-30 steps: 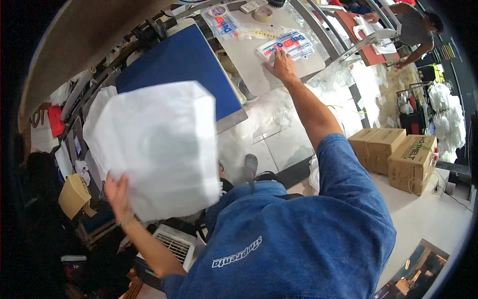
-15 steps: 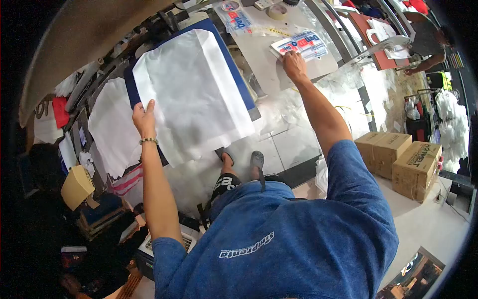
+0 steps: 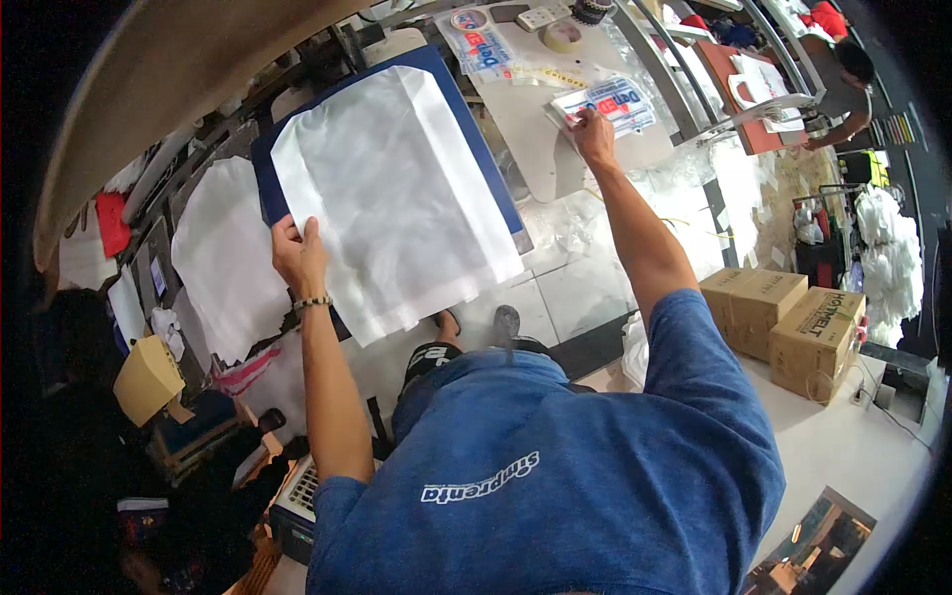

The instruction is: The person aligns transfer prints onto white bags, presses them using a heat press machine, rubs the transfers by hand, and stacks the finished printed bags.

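Note:
A white fabric piece (image 3: 387, 188), with a folded strip along its right side, lies over a dark blue board (image 3: 461, 124). At its lower left edge my left hand (image 3: 299, 260) is closed, the thumb on top and the other fingers partly hidden. My right hand (image 3: 595, 137) reaches to a stack of printed sheets (image 3: 627, 107) with red and blue lettering on the grey table. Its fingers are pinched at the near left corner of the top sheet. A second white fabric piece (image 3: 226, 263) hangs to the left of the board.
A tape roll (image 3: 562, 38), a power strip (image 3: 541, 17), a yellow measuring tape (image 3: 547, 75) and another printed sheet (image 3: 483, 52) lie on the grey table (image 3: 540, 164). Cardboard boxes (image 3: 815, 342) stand at right. Another person (image 3: 838, 94) is at the upper right.
The view has shifted slightly. My left hand stays at the fabric's edge, its fingers more curled. The fingers of my right hand have drawn together at the corner of the printed stack.

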